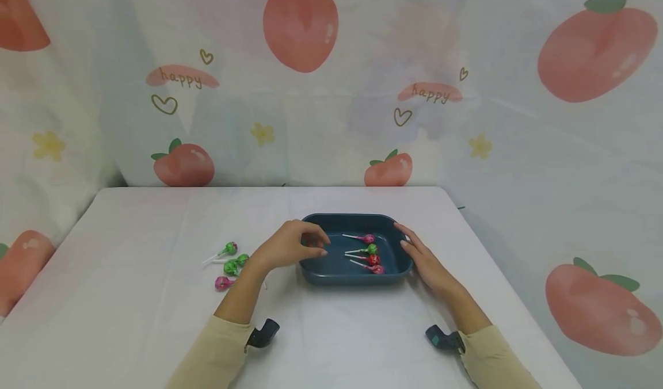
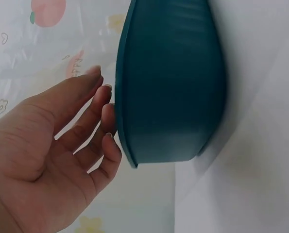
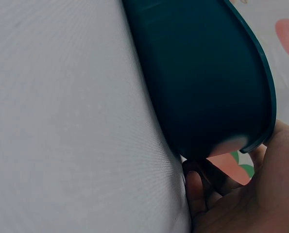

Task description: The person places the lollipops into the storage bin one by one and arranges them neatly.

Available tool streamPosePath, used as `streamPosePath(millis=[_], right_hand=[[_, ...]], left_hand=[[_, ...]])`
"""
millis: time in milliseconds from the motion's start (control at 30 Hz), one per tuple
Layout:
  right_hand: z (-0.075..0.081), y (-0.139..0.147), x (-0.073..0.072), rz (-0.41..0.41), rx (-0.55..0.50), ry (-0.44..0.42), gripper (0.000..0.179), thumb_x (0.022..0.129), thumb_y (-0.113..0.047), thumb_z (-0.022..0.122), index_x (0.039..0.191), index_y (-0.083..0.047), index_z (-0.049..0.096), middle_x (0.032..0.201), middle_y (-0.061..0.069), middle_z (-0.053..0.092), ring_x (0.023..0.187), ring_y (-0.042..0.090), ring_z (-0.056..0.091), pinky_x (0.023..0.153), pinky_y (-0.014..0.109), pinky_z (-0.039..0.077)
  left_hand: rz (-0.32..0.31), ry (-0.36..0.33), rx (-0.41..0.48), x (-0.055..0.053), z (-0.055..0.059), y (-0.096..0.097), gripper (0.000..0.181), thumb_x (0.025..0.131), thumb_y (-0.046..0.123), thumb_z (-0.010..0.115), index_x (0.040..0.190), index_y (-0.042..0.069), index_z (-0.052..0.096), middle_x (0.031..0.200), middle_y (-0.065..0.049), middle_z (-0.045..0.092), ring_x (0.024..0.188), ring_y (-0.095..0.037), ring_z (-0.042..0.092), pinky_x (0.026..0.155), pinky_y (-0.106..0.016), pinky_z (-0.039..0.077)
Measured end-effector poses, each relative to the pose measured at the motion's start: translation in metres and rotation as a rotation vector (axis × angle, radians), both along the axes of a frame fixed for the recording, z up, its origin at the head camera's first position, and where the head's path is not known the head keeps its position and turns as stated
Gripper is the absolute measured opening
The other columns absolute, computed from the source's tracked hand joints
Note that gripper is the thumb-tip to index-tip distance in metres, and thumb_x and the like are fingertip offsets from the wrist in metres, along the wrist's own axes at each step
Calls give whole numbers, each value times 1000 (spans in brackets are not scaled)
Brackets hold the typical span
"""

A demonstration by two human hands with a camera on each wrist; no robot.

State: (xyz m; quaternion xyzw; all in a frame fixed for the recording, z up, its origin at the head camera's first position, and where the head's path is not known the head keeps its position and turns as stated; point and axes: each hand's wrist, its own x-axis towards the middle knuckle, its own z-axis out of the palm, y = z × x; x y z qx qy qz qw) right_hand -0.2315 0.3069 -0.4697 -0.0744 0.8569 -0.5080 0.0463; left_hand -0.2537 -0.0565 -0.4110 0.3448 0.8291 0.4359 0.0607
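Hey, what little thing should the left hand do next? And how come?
I think the left hand should probably reach for the green lollipop on the table. Its fingers hold nothing, and several lollipops lie outside the blue tray, while four lollipops lie inside it.

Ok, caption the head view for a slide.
Four lollipops lie in a tray, left hand over one end, right hand at the other, more lollipops on the table.
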Motion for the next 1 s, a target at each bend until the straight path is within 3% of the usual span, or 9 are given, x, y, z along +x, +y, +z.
streamPosePath(millis=[200,400,567,667,800,900,1000], right_hand=[[-1,-1,0,4,10,11,51,115,-31,31,166,-24,24,171,14,14,156,40,5,115,70,5],[-3,-1,-3,2,29,16,52,115,-29,31,166,-22,23,171,16,13,155,43,5,114,72,5],[1,-4,-1,6,31,16,52,115,-28,31,166,-21,22,171,16,13,155,43,5,114,72,6],[14,-10,6,7,13,12,52,115,-28,32,166,-19,24,170,17,14,155,43,5,114,72,5],[13,-8,6,7,17,17,52,115,-32,32,165,-20,24,170,17,15,155,43,6,114,72,6],[1,-2,-1,-2,27,14,52,115,-32,31,166,-21,23,171,16,14,155,42,5,115,71,6],[1,-2,-1,-7,24,5,52,115,-30,31,166,-19,23,170,17,13,155,42,4,115,71,4]], left_hand=[[18,31,-7,-4,6,-20,18,91,11,81,108,15,77,91,9,69,86,-15,62,74,-33,53],[129,14,-17,-10,9,-50,21,90,12,82,111,13,78,95,5,69,92,-18,64,80,-38,53],[229,-32,-48,-15,4,-79,20,92,14,81,112,14,78,96,3,69,95,-19,64,81,-39,51],[256,-56,-56,-16,1,-94,20,92,14,81,112,13,77,97,2,70,97,-21,65,82,-40,51],[274,-72,-50,-18,-5,-111,23,92,11,80,114,7,76,97,0,70,96,-23,65,82,-41,50],[295,-71,-57,-19,-11,-122,24,91,7,79,114,3,75,96,-2,70,95,-25,66,82,-40,50],[343,-76,-77,-18,-16,-131,23,91,5,78,114,2,75,97,-3,70,96,-26,65,81,-40,50]])
